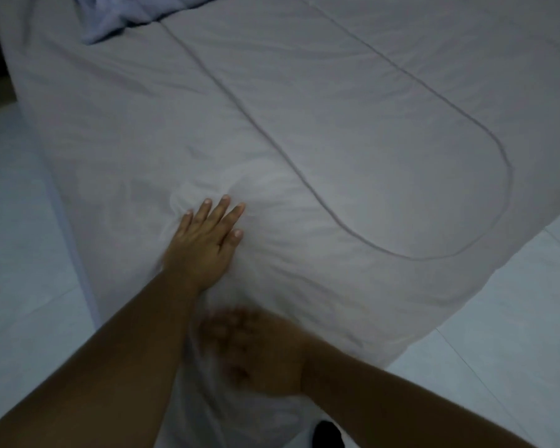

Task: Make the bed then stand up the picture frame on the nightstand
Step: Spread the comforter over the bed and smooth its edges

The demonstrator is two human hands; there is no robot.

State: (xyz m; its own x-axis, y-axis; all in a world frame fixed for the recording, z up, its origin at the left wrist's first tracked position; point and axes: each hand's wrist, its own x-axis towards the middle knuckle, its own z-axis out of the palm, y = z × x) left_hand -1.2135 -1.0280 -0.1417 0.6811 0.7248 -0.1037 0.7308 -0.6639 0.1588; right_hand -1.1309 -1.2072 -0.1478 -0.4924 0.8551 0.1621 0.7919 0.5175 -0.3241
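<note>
Grey cover: soft quilted comforter (304,130) spread over the bed (78,240), surface matte, with fine creases gathered near the bed's near corner.
Stitching: raised seam line (485,221) forming a long rounded loop, curving back near the bed's right edge.
Left hand (204,240): palm down, fingers (222,208) spread flat, pressed onto the comforter close to the near corner; fabric bunches in small folds just ahead of the fingertips.
Right hand (259,350): blurred, at the near corner of the bed, touching the draped fabric; cannot tell whether the fingers pinch the cloth or lie loose.
Far left corner: crumpled pale blue-lilac fabric (126,14), loosely heaped, overlapping the comforter's far end.
Bed side: comforter hangs over the left edge, with a pale lilac strip along its hem.
Floor (17,221): pale smooth tiles with thin joint lines, visible on both sides of the bed.
Picture frame and nightstand: outside the view.
</note>
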